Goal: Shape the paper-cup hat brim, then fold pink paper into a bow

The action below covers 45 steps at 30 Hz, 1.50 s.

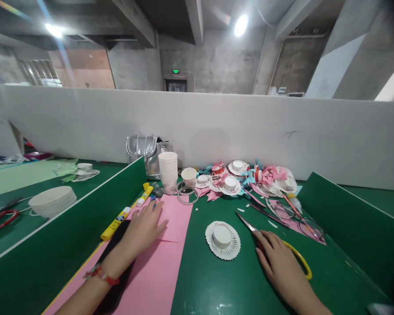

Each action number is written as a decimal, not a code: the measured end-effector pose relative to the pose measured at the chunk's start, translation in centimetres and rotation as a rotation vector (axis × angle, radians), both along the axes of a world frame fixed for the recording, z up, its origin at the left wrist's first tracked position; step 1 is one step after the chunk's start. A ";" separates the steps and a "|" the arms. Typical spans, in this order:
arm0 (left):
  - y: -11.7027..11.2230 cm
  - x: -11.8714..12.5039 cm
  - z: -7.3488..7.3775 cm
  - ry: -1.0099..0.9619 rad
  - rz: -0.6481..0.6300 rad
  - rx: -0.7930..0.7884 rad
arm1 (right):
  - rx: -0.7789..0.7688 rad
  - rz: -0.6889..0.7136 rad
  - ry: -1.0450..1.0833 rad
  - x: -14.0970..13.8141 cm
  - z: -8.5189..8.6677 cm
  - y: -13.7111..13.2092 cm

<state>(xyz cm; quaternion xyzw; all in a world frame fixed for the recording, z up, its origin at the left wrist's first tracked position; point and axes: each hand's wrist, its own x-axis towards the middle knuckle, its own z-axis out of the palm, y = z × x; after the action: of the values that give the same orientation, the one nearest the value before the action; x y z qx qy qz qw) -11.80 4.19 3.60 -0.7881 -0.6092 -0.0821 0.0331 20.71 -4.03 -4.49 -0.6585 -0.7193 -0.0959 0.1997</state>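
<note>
My left hand [145, 228] reaches over a pink paper sheet [160, 275], fingers spread and nothing gripped. Its fingertips are near the sheet's far end, beside a glue stick [144, 195]. At the right, my right hand [279, 264] is closed over the middle of a pair of scissors [298, 258]. The pointed blades show ahead of the fingers, and a yellow handle loop sticks out beside the hand. Between both hands sits a small white paper hat [222, 236] with a slit, scalloped brim, touched by neither.
A dark flat object [118, 280] lies under my left forearm, beside another glue stick [115, 224]. Stacked paper cups [168, 173], a tape ring [187, 195], a silver bag [142, 148] and decorated paper hats [230, 184] stand behind. Eyeglasses [310, 228] lie right. Green dividers [85, 227] flank the desk.
</note>
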 end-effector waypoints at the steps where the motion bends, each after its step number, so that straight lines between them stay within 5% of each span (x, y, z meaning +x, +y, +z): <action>1: 0.5 -0.7 0.4 -0.013 0.039 -0.024 | -0.001 0.008 0.012 0.1 0.2 0.8; 6: 2.4 -1.3 0.3 -0.286 0.099 -0.183 | 0.082 0.038 0.125 -0.7 1.6 3.7; 11: 3.5 -1.1 -0.8 -0.571 0.194 -0.108 | 0.107 0.202 0.205 -5.6 3.9 2.1; 14: 3.0 -0.8 0.8 -0.668 0.137 -0.066 | 0.051 0.379 0.051 -7.6 4.3 1.8; 17: 1.7 -0.1 3.6 -0.693 0.063 0.002 | 0.062 0.259 0.102 -7.3 4.0 2.8; 23: -1.2 1.8 7.5 -0.990 -0.193 -0.257 | -0.008 0.297 0.608 -5.7 6.9 3.4; 26: -1.9 3.3 7.9 -1.066 -0.294 -0.386 | -0.127 0.311 0.946 -6.0 9.8 2.9; 30: -1.9 4.6 8.0 -1.090 -0.313 -0.296 | -0.386 0.328 1.177 -5.3 12.5 2.4; 35: -1.9 4.4 9.4 -1.106 -0.114 -0.042 | -0.248 0.067 1.057 -3.2 14.3 1.4; 38: -3.0 5.9 9.8 -1.120 -0.048 0.098 | -0.004 -0.039 0.919 -3.6 14.9 0.6; 41: -4.5 9.1 9.2 -1.245 -0.213 -0.181 | 0.376 0.014 0.676 -5.3 14.8 -0.3; 45: -5.4 12.1 7.8 -1.428 -0.481 -0.527 | 0.397 0.355 0.495 -7.2 14.4 -1.0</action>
<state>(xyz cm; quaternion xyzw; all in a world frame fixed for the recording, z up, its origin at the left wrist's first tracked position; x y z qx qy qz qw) 0.34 -1.19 11.42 -0.6367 -0.2958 -0.4254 -0.5712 13.54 -4.99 9.87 -0.4749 -0.7197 -0.0354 0.5052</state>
